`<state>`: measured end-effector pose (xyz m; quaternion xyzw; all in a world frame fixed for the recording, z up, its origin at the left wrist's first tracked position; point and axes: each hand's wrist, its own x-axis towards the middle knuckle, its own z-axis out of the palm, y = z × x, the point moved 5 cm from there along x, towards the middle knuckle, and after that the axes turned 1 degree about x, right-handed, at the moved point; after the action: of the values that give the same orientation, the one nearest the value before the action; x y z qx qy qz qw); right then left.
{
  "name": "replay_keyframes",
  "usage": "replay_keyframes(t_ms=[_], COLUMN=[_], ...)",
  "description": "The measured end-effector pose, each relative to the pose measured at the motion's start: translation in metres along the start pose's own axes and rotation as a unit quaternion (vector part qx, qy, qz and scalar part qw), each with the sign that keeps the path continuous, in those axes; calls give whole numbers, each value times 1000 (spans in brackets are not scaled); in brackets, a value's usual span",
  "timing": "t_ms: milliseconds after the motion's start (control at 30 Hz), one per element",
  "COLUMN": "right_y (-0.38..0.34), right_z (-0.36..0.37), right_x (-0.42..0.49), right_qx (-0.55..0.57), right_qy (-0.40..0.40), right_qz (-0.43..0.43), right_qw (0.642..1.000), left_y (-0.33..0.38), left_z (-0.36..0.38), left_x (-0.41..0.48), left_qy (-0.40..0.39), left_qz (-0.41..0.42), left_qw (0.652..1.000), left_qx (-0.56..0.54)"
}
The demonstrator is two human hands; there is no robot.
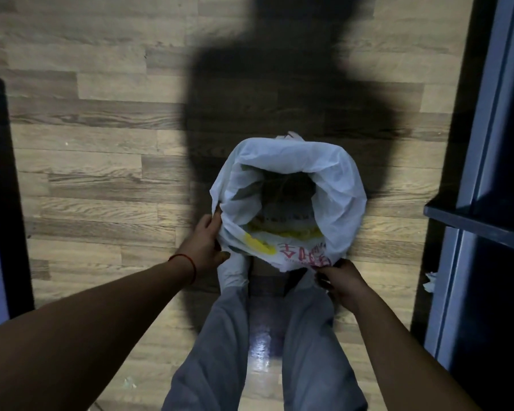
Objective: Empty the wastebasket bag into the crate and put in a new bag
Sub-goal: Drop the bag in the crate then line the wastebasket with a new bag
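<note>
A white plastic bag (333, 179) with red and yellow print is draped over the rim of a wastebasket standing on the wooden floor in front of my feet. The wastebasket itself is hidden under the bag. Inside the bag lies dark and yellow rubbish (282, 223). My left hand (204, 244) grips the bag's edge at its near left side. My right hand (343, 281) pinches the bag's edge at the near right. No crate is in view.
Dark blue shelving (481, 221) stands close on the right, with a crumpled white scrap (430, 281) on the floor beside it. A dark furniture edge (0, 173) runs along the left. My grey-trousered legs (226, 345) stand just behind the basket.
</note>
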<state>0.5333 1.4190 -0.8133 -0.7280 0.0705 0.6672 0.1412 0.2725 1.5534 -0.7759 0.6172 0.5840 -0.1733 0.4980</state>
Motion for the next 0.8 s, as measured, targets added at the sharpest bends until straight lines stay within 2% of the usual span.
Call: replay_keyframes(t_ms=[200, 300, 367, 500, 667, 800], right_y=[-3, -3, -3, -4, -19, -30], right_z=[8, 5, 4, 5, 7, 4], right_x=[-3, -13, -19, -20, -9, 11], right_qx=[118, 129, 96, -28, -141, -221], right_qy=[-48, -71, -86, -86, -19, 59], right_qz=[63, 67, 62, 14, -79, -85], right_qw=[990, 987, 990, 996, 987, 970], left_y=[1, 0, -3, 0, 6, 3], left_z=[-15, -23, -24, -23, -14, -7], left_x=[7, 3, 2, -2, 1, 13], left_qy=[-6, -8, 5, 68, 52, 48], left_qz=[-11, -58, -82, -55, 2, -11], left_qw=[990, 979, 974, 992, 998, 998], left_qx=[-138, -197, -212, -91, 21, 41])
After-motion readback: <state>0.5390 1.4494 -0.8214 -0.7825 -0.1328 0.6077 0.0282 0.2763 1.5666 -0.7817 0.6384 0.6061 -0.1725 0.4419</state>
